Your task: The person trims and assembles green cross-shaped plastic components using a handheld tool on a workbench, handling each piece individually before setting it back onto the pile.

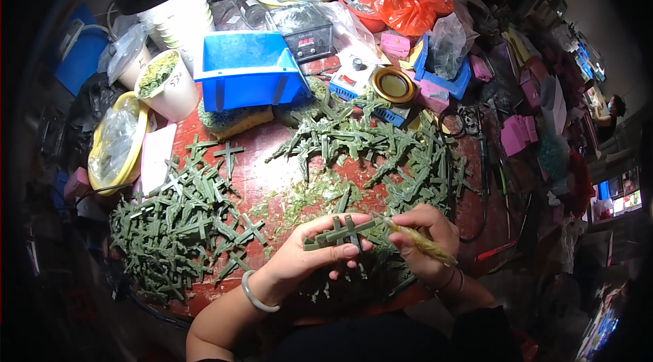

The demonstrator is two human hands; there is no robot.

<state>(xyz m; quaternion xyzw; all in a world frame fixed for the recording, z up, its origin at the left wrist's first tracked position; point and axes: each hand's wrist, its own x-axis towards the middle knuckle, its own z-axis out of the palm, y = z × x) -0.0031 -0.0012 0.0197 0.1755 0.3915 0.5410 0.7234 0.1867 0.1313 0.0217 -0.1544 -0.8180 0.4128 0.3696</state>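
Over the near edge of the red table, my left hand (294, 257) is closed on a few small green crosses (345, 231) that look like wax. My thumb presses on them from the near side. My right hand (435, 228) grips a pen-like tool (428, 246) with a yellowish wrapped handle. Its tip is close to the right end of the held crosses; whether it touches them I cannot tell. A dense pile of green crosses (173, 233) lies left of my left hand. Another heap of green crosses (415, 165) spreads beyond my right hand. Green shavings (309, 195) are scattered between the piles.
A blue plastic bin (252, 86) sits on a sponge. Beside it are a white cup of green bits (166, 90), a yellow-rimmed basin (139, 137), a control box with a display (309, 42) and a small heater (392, 84). A red pen-like object (496, 251) lies at right.
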